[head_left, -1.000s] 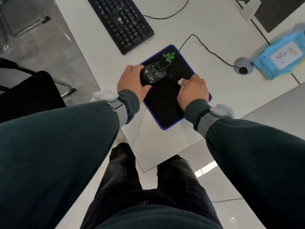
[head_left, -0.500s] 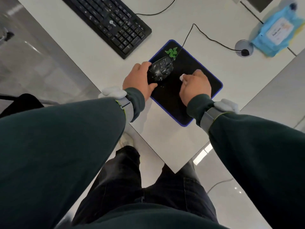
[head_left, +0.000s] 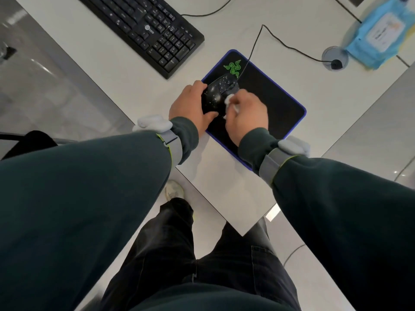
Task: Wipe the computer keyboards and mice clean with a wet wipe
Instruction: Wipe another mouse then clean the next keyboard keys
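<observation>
A glossy black wired mouse [head_left: 219,92] sits at the near left corner of a black mouse pad [head_left: 276,102] with a blue border and green logo. My left hand [head_left: 190,106] grips the mouse from its left side, thumb curled round the rear. My right hand [head_left: 246,114] pinches a small crumpled white wet wipe [head_left: 229,101] and presses it against the mouse's right side. A black keyboard [head_left: 143,28] lies on the white desk beyond, to the left.
A blue pack of wet wipes [head_left: 379,33] lies at the far right by a round cable grommet [head_left: 334,58], into which the mouse cable runs. The desk corner [head_left: 241,232] points toward my legs. A dark chair [head_left: 27,142] stands at the left.
My right hand has moved left from the bare pad and now presses the wipe onto the mouse. My left hand keeps its grip on the mouse. The camera view has shifted.
</observation>
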